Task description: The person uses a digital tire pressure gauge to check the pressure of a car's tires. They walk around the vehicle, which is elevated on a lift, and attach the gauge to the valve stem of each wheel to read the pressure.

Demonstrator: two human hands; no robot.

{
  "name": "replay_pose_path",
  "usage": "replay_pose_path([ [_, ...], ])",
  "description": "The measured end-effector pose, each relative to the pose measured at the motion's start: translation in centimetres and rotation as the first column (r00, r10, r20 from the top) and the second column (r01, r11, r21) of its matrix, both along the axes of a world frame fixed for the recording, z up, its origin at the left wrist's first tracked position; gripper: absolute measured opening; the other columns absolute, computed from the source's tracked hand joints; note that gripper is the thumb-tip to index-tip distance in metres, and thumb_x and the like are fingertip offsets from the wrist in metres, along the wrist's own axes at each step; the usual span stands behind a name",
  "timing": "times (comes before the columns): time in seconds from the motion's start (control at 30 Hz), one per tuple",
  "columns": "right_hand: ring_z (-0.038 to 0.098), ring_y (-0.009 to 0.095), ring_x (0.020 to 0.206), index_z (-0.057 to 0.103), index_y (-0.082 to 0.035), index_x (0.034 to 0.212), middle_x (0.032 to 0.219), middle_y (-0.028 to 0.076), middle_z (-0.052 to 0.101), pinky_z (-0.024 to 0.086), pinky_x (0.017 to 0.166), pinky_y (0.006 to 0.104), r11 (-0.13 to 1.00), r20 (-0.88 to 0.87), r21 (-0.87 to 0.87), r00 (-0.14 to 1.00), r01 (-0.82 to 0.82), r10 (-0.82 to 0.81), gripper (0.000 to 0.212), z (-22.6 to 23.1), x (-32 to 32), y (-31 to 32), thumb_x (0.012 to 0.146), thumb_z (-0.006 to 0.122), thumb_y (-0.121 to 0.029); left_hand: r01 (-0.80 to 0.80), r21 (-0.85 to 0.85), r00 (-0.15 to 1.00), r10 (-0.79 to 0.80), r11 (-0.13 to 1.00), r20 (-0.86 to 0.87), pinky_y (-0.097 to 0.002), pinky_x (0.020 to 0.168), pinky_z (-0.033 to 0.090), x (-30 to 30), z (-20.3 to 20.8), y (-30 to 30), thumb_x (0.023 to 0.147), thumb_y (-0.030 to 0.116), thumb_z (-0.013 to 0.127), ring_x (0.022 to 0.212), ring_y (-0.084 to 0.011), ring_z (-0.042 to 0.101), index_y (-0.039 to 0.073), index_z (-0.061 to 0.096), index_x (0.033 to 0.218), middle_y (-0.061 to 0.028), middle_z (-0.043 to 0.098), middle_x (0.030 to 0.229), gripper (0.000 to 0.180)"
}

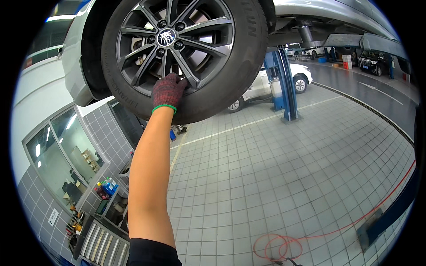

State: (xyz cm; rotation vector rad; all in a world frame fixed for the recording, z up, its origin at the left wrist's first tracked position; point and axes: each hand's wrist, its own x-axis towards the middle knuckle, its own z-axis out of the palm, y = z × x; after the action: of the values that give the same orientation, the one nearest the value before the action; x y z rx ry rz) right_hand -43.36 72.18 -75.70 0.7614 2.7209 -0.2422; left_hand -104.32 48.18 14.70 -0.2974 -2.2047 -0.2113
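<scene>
One knit-gloved left hand [168, 91] on spoked alloy wheel [171, 42]

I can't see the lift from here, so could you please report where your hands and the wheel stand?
Left hand, gloved, gripping a spoke of the wheel. Right hand out of view. Wheel on the raised car. Nothing blocking the wheel.

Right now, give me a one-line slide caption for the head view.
Gloved left hand grips the wheel of a car raised on a lift, above a tiled floor.

The single head view looks from close below up at a raised car's wheel [177, 48], tiled floor [284, 177] beyond.
</scene>
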Motion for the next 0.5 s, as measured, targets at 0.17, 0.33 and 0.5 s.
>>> replay_pose_path([
  [0.17,0.052,0.037,0.136,0.039,-0.006,0.151,0.146,0.021,0.055,0.047,0.107,0.0481,0.824,0.266,-0.540,0.964,0.168,-0.022,0.076,0.2,-2.6,5.4,0.090,0.075,-0.033,0.095,-0.175,0.987,-0.116,0.980,-0.114,-0.0477,0.088,0.053,-1.5,0.1,-1.3,0.088,0.042,0.068,0.101,-0.0371,0.068,0.013,0.076,0.103,-0.0171,0.072,0.105,0.033],
  [0.33,0.053,0.037,0.136,0.039,-0.007,0.151,0.146,0.021,0.055,0.047,0.107,0.0482,0.831,0.281,-0.538,0.959,0.140,0.020,0.075,1.5,-5.4,6.9,0.090,0.075,-0.033,0.042,-0.284,0.974,-0.103,0.958,-0.202,-0.0492,0.089,0.054,-1.0,-1.4,0.0,0.092,0.035,0.063,0.101,-0.0373,0.067,0.013,0.076,0.102,-0.0164,0.070,0.104,0.027],
  [0.5,0.053,0.037,0.136,0.039,-0.007,0.151,0.146,0.021,0.055,0.047,0.107,0.0482,0.844,0.285,-0.528,0.956,0.095,0.070,0.075,2.3,-7.9,8.4,0.090,0.074,-0.032,0.040,-0.122,0.986,-0.059,0.992,-0.157,-0.0498,0.089,0.055,0.1,-0.9,0.0,0.095,0.036,0.059,0.103,-0.0378,0.069,0.013,0.076,0.105,-0.0158,0.073,0.106,0.030],
])
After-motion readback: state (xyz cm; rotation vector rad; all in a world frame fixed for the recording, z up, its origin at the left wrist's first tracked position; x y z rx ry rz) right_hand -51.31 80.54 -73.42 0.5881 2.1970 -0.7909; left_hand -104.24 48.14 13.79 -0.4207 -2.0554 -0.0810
